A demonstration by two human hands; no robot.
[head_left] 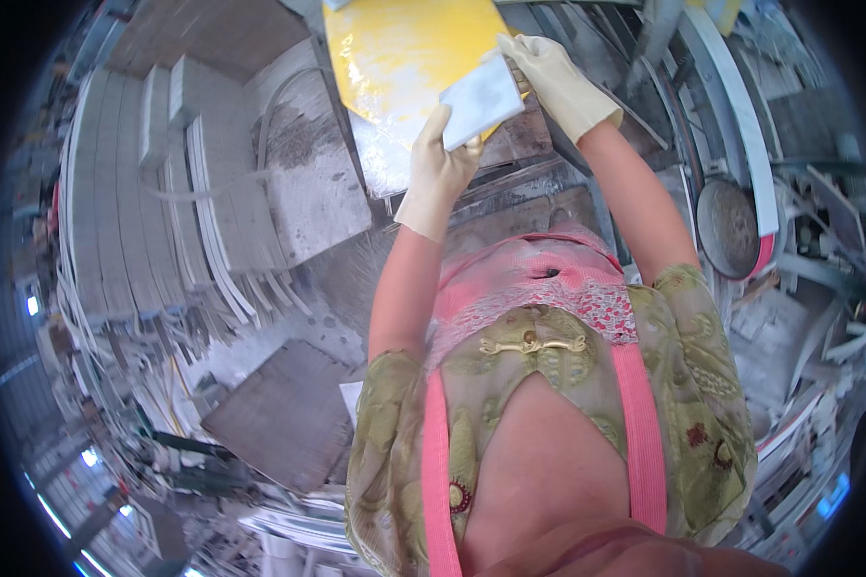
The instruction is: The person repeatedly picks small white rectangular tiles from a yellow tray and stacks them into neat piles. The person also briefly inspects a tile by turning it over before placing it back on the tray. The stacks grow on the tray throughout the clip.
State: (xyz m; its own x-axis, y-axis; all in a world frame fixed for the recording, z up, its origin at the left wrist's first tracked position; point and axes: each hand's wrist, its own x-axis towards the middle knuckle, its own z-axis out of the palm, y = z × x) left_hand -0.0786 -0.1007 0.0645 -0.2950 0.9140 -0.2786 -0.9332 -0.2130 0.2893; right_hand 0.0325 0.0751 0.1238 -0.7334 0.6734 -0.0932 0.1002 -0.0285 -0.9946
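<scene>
Between my two gloved hands is a small pale marble-like tile (483, 100), tilted, with faint grey veining. My left hand (440, 171), in a cream rubber glove, pinches its near left corner with the thumb on top. The far right edge is gripped by my right hand (547, 82), in a matching glove, its fingers partly hidden at the tile's side. Beneath and beyond the tile lies a wet, shiny yellow sheet (404, 58), whose near left corner looks whitish with glare.
Tall stacks of grey-white slabs (125, 202) stand at the left, beside a dusty board (308, 163). A brown flat panel (284, 413) lies lower left. To the right are a round dark disc (728, 228) and a long curved white strip (746, 125) close to my right arm.
</scene>
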